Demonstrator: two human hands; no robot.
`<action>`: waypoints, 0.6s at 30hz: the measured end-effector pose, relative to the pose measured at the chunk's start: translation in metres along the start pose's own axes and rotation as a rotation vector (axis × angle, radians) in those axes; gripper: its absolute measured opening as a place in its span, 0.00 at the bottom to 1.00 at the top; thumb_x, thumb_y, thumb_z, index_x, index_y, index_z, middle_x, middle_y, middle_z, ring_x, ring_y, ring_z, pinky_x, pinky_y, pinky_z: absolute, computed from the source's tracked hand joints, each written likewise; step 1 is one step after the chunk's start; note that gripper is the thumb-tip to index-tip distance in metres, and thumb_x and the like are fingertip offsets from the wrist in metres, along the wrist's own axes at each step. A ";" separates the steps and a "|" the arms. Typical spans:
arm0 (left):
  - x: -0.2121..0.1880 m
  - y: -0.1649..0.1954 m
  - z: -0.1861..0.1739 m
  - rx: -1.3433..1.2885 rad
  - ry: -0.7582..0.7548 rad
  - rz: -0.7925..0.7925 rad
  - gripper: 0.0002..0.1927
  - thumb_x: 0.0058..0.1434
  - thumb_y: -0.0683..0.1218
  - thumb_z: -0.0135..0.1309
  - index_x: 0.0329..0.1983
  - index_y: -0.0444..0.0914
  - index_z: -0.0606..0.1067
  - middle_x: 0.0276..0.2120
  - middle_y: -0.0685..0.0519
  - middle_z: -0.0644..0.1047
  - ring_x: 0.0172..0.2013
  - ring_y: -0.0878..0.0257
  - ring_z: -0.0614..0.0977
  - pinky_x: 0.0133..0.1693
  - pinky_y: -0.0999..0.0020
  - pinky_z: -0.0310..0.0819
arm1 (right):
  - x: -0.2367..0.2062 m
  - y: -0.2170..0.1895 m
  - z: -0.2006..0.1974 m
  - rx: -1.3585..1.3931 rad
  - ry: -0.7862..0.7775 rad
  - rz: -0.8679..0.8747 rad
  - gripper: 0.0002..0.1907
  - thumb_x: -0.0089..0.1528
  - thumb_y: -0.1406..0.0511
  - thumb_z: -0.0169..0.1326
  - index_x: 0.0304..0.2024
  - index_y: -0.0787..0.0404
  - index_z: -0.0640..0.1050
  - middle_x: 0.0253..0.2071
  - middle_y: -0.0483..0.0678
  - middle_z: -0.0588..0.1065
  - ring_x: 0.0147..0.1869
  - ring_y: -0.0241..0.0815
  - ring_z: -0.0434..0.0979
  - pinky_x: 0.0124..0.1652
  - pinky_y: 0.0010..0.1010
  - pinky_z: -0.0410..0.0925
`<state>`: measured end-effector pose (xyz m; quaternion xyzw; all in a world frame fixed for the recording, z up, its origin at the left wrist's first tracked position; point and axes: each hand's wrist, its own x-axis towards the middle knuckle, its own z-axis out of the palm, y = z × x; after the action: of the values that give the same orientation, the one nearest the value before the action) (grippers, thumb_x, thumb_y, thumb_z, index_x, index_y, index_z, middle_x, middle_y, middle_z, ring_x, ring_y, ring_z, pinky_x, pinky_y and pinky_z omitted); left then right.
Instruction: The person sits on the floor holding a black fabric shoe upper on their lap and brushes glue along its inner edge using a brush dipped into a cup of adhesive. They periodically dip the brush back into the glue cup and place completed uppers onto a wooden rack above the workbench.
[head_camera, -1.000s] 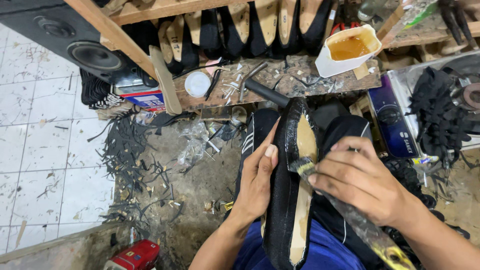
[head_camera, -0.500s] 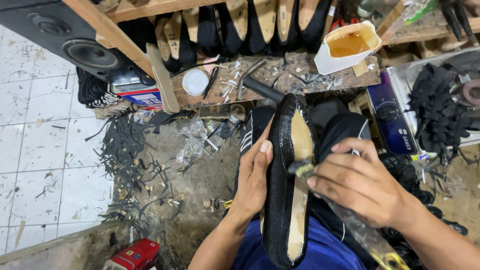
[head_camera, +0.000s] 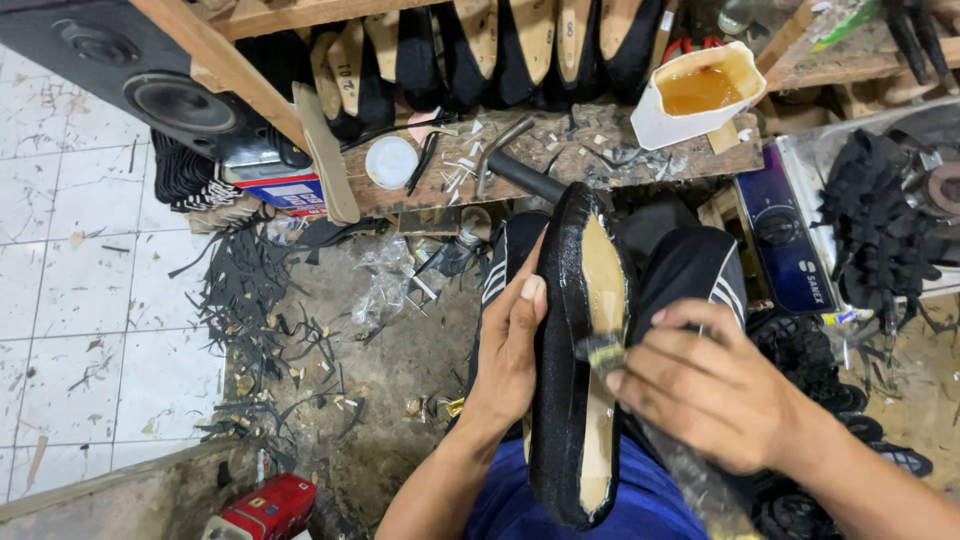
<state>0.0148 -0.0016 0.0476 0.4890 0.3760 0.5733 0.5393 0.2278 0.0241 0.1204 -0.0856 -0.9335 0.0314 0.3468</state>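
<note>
Black shoe upper (head_camera: 560, 400) on lap, tan insole up, glossy glue-dark rim. Long axis near-to-far, toe far toward counter (head_camera: 590, 150). Left hand (head_camera: 510, 350) fingers clasp left side; right hand (head_camera: 710, 385) fingers grip brush (head_camera: 603, 352) on insole.

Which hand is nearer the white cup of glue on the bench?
Right. The right hand, holding a brush, sits below the cup, slightly right of it. The left hand, gripping the shoe, lies farther down-left.
</note>
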 end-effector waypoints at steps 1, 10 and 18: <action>0.001 -0.005 -0.001 -0.050 0.030 -0.036 0.39 0.76 0.64 0.37 0.76 0.30 0.59 0.71 0.42 0.67 0.71 0.57 0.67 0.72 0.65 0.55 | 0.000 -0.001 0.000 0.082 -0.025 0.055 0.09 0.61 0.70 0.60 0.42 0.66 0.77 0.43 0.53 0.77 0.48 0.49 0.78 0.53 0.51 0.68; -0.003 -0.033 -0.032 -0.927 -0.042 -0.490 0.34 0.63 0.57 0.51 0.68 0.34 0.68 0.58 0.41 0.76 0.55 0.48 0.80 0.57 0.54 0.77 | -0.066 0.157 0.010 -0.019 0.582 0.868 0.08 0.72 0.69 0.56 0.51 0.69 0.77 0.44 0.50 0.76 0.46 0.36 0.75 0.48 0.29 0.69; -0.020 -0.067 -0.033 -1.294 0.108 -0.608 0.43 0.62 0.70 0.55 0.66 0.34 0.70 0.54 0.40 0.78 0.48 0.43 0.82 0.50 0.50 0.80 | -0.125 0.303 0.057 -0.426 0.017 0.965 0.12 0.60 0.62 0.68 0.38 0.64 0.84 0.34 0.59 0.78 0.37 0.59 0.77 0.37 0.46 0.68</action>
<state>-0.0017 -0.0086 -0.0278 -0.0843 0.1061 0.5292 0.8376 0.3257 0.2992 -0.0389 -0.5745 -0.7708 -0.0038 0.2752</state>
